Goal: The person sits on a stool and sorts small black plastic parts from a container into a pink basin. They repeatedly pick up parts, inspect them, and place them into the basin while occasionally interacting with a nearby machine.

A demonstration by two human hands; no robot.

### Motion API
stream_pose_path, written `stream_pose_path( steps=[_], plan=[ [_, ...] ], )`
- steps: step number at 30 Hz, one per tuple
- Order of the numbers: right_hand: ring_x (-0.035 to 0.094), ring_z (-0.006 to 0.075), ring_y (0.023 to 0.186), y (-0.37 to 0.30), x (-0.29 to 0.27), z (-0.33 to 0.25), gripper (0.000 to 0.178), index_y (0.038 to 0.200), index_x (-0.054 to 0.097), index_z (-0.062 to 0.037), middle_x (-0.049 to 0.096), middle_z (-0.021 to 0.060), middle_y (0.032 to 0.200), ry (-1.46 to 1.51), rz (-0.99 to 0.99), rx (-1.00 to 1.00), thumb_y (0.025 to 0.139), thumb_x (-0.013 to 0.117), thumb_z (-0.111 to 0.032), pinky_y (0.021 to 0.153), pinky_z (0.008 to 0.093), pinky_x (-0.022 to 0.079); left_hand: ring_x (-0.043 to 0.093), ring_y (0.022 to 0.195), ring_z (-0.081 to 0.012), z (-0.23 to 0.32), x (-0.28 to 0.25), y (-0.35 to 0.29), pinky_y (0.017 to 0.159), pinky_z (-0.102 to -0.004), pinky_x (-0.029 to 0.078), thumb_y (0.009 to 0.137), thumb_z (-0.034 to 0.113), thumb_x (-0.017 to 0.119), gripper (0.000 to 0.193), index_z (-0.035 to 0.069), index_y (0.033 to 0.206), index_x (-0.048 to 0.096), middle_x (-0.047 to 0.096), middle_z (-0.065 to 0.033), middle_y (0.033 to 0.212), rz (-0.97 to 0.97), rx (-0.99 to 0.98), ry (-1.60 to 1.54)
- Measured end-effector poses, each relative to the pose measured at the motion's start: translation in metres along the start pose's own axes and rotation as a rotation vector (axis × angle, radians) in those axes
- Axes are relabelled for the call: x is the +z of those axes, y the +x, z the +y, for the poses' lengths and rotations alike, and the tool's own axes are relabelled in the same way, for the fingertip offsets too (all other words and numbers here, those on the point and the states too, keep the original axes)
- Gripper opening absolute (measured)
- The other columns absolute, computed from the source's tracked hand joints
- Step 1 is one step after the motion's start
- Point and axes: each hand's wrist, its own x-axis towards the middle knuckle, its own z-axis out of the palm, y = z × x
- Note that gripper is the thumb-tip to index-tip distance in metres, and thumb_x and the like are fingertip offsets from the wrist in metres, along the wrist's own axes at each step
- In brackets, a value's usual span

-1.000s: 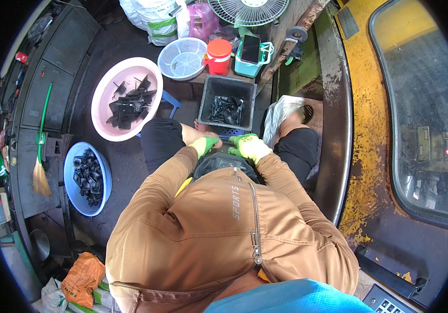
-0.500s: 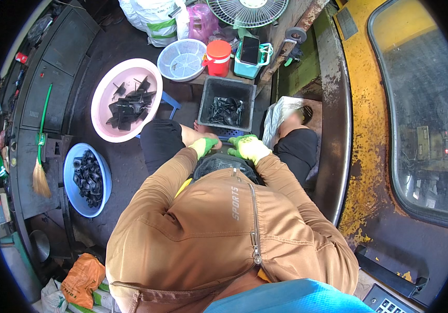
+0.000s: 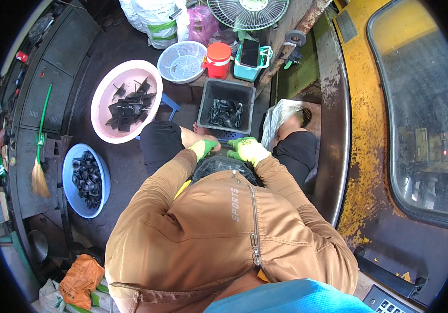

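Note:
Both my hands wear green and pale yellow gloves and are close together over my lap. My left hand (image 3: 203, 149) has its fingers curled inward near my bare foot (image 3: 216, 144). A short gap to the right, my right hand (image 3: 250, 150) is closed too, its fingers bent toward the left. Whatever lies between the fingers is too small and dark to name. Just beyond them is a dark square tub (image 3: 201, 107) holding black plastic pieces (image 3: 226, 112), several of them long and thin. Dark mesh cloth (image 3: 218, 166) lies below my hands.
Left are a pink basin (image 3: 100, 107) with black finned parts and a blue basin (image 3: 104, 182) with dark parts. Beyond the tub are a white strainer basket (image 3: 182, 61), a red jug (image 3: 218, 57), a teal basket (image 3: 246, 70) and a fan (image 3: 247, 15). A yellow machine (image 3: 362, 104) stands right.
My right hand has shifted very slightly, its fingers curling a little differently. The view has tilted a touch, and the tubs and basins stay where they were.

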Motion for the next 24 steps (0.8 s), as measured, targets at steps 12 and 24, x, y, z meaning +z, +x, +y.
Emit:
stream_pose_path(
  steps=[12, 24],
  plan=[
    [0.059, 0.0369, 0.114, 0.001, -0.008, -0.003, 0.058, 0.130, 0.057, -0.0039, 0.063, 0.0232, 0.120, 0.009, -0.115, 0.034, 0.091, 0.055, -0.046, 0.098, 0.0429, 0.045, 0.044, 0.049, -0.0174, -0.054, -0.003, 0.026, 0.045, -0.0389, 0.033, 0.084, 0.028, 0.060, 0.028, 0.008, 0.066, 0.053, 0.046, -0.0023, 0.056, 0.282, -0.242, 0.058],
    [0.060, 0.0370, 0.113, 0.001, -0.006, -0.002, 0.059, 0.129, 0.058, -0.0029, 0.063, 0.0244, 0.119, 0.008, -0.088, 0.021, 0.090, 0.054, -0.047, 0.098, 0.0426, 0.045, 0.042, 0.044, -0.0201, -0.056, -0.014, 0.017, 0.043, -0.0401, 0.031, 0.089, 0.033, 0.053, 0.034, 0.008, 0.065, 0.055, 0.045, -0.0036, 0.053, 0.056, 0.085, 0.191]
  ],
)
